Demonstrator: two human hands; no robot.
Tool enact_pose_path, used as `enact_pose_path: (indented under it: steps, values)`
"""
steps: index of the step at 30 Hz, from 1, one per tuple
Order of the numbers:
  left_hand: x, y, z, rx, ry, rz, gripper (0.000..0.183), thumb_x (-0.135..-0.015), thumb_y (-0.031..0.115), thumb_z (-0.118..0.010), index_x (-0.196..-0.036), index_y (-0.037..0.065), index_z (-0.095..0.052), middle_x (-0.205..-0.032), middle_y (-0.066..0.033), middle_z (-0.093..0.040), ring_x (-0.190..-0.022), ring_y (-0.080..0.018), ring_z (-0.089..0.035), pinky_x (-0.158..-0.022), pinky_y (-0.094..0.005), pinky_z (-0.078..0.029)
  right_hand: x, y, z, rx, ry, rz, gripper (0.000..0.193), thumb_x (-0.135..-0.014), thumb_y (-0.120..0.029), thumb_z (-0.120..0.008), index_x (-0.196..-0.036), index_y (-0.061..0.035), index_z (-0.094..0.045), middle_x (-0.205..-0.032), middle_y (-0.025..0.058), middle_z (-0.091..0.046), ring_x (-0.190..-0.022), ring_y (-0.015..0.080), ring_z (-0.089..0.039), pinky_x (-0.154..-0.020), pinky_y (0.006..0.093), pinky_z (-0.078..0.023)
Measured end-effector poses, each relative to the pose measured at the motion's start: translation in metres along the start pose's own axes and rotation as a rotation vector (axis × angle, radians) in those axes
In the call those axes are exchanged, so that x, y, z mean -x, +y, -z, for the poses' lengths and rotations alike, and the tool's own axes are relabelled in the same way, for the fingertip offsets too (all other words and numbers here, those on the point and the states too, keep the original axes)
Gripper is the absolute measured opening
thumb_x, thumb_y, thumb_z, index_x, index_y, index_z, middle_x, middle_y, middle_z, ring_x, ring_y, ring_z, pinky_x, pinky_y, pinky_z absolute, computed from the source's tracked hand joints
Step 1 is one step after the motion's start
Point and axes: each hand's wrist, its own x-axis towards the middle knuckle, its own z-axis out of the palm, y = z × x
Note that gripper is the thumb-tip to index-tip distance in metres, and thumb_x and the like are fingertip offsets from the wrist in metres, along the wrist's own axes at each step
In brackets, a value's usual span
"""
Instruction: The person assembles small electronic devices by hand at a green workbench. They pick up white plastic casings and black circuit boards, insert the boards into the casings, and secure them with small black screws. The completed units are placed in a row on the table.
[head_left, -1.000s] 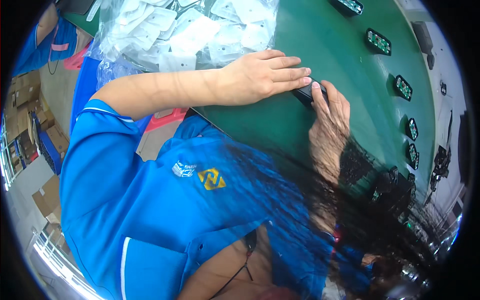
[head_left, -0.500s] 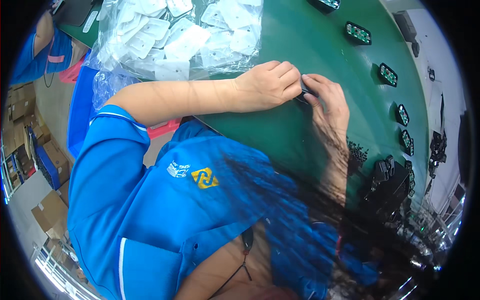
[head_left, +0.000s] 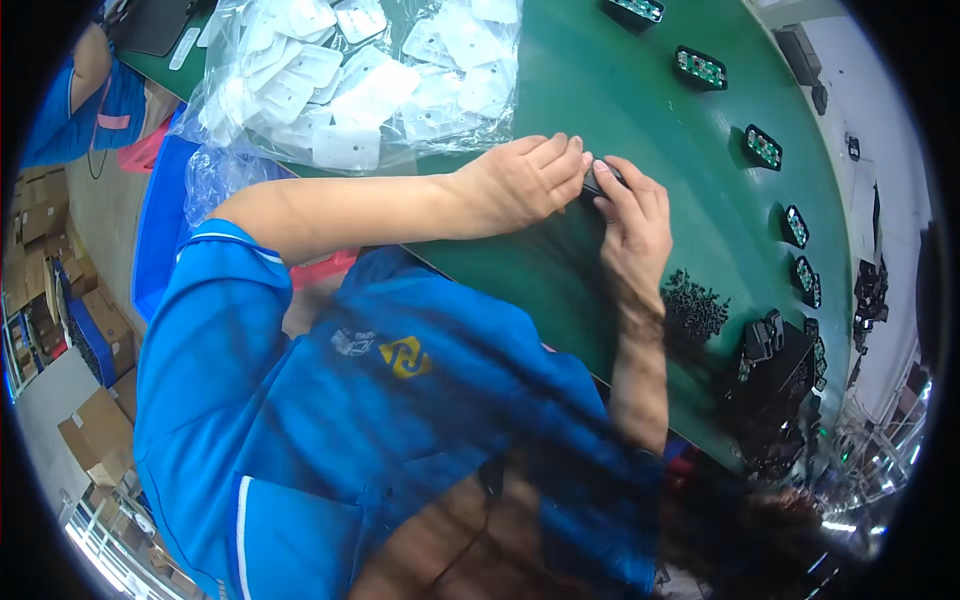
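A small dark, flat-looking part (head_left: 604, 180), black like the housings on the table, is held between my two hands just above the green table. My right hand (head_left: 638, 215) grips it with thumb and fingers from the right. At its left edge, the bent fingers of my left hand (head_left: 522, 182) close on it, back of the hand upward. My fingers cover most of the part, so its exact kind is hidden. To the right, a curved row of black housings with green circuit boards inside, one of them a housing (head_left: 763, 147), lies along the far edge.
A clear plastic bag of white flat pieces (head_left: 350, 147) lies beyond my left forearm. Small black bits form a pile (head_left: 695, 305) right of my right wrist. More black parts (head_left: 764, 337) sit farther right. A blue bin (head_left: 150, 235) stands at the left, near another person's arm (head_left: 90, 68).
Both hands have shifted slightly left with the dark part still between them. My left fingers have straightened somewhat, and my right forearm has swung left, uncovering more of the black pile.
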Motion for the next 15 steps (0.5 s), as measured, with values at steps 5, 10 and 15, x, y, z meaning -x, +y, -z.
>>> enact_pose_path:
  steps: [5, 10, 15]
  values:
    - [-0.008, -0.003, 0.003, 0.021, 0.022, -0.007, 0.051, -0.071, 0.028, -0.065, -0.109, -0.005, -0.056, -0.106, -0.014, -0.056, -0.099, -0.0237, -0.057, -0.085, -0.0304, -0.049, -0.021, 0.017, 0.018, -0.199, -0.192, -0.023, 0.027, -0.077, -0.005, -0.064, -0.104, -0.0083, -0.066, -0.107, 0.006, -0.065, -0.096, 0.0259, -0.059, -0.083, 0.0346, -0.048]
    - [-0.014, -0.001, 0.008, 0.09, -0.045, -0.017, 0.05, -0.071, 0.027, -0.065, -0.109, -0.005, -0.056, -0.11, -0.0154, -0.056, -0.103, -0.0257, -0.056, -0.087, -0.0318, -0.049, -0.009, 0.011, 0.02, -0.096, -0.11, -0.008, 0.03, -0.076, -0.003, -0.066, -0.105, -0.0107, -0.067, -0.108, 0.0047, -0.064, -0.096, 0.0254, -0.059, -0.082, 0.0341, -0.049]
    - [-0.008, -0.001, 0.004, 0.033, 0.002, -0.052, 0.049, -0.072, 0.027, -0.065, -0.109, -0.005, -0.056, -0.112, -0.0165, -0.056, -0.104, -0.0272, -0.056, -0.087, -0.0321, -0.05, 0.01, 0.004, -0.001, -0.007, 0.053, -0.027, 0.034, -0.076, -0.004, -0.066, -0.109, -0.0152, -0.068, -0.111, 0.003, -0.062, -0.098, 0.0243, -0.059, -0.079, 0.0337, -0.052]
